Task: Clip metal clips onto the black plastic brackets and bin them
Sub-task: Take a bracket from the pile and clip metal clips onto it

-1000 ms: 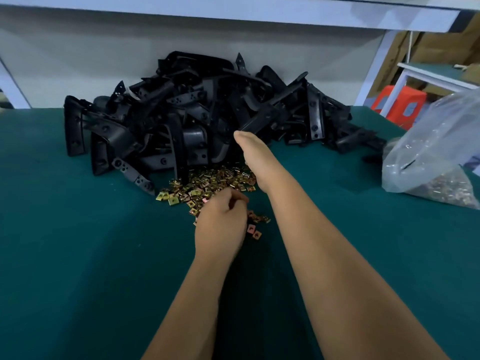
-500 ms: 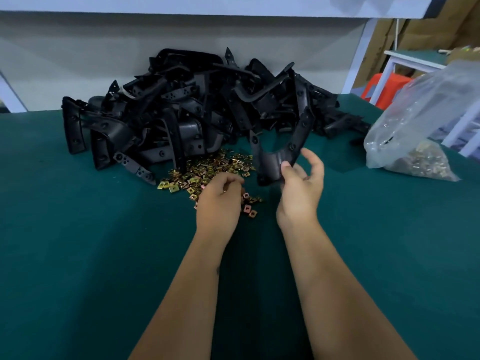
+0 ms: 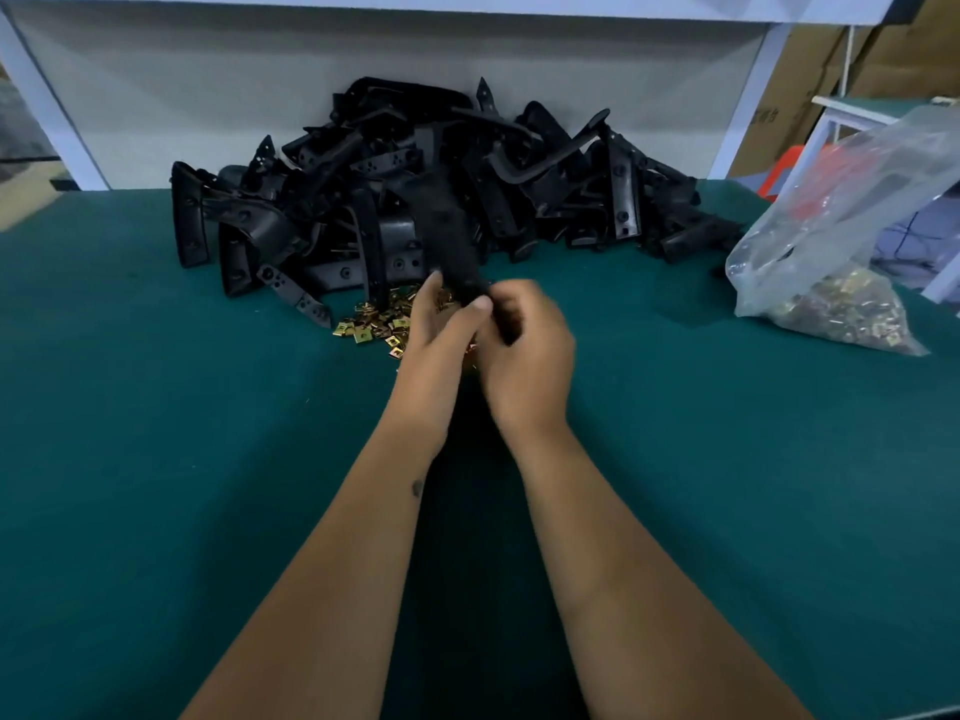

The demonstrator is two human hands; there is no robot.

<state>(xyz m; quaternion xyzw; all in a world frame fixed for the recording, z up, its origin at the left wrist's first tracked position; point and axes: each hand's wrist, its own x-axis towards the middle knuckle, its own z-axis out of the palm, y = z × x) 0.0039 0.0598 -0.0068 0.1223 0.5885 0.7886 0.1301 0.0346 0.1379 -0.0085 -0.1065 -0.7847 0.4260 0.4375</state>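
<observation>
A big heap of black plastic brackets (image 3: 519,189) lies at the back of the green table. In front of it sits a small scatter of gold metal clips (image 3: 374,324). Both hands meet just above the clips. My right hand (image 3: 530,366) grips one black bracket (image 3: 447,241), blurred, which sticks up and away from me. My left hand (image 3: 441,335) touches the bracket's near end with its fingertips, thumb (image 3: 480,304) against it. Whether it pinches a clip there is hidden.
A clear plastic bag (image 3: 841,241) with more gold clips in its bottom lies at the right. The green table top (image 3: 156,459) stretches wide around my arms. A white panel stands behind the heap; a white table and red stool show at far right.
My right hand drew the bracket in toward the middle and turned it upright. My left hand rose from the clips and came against the bracket's near end.
</observation>
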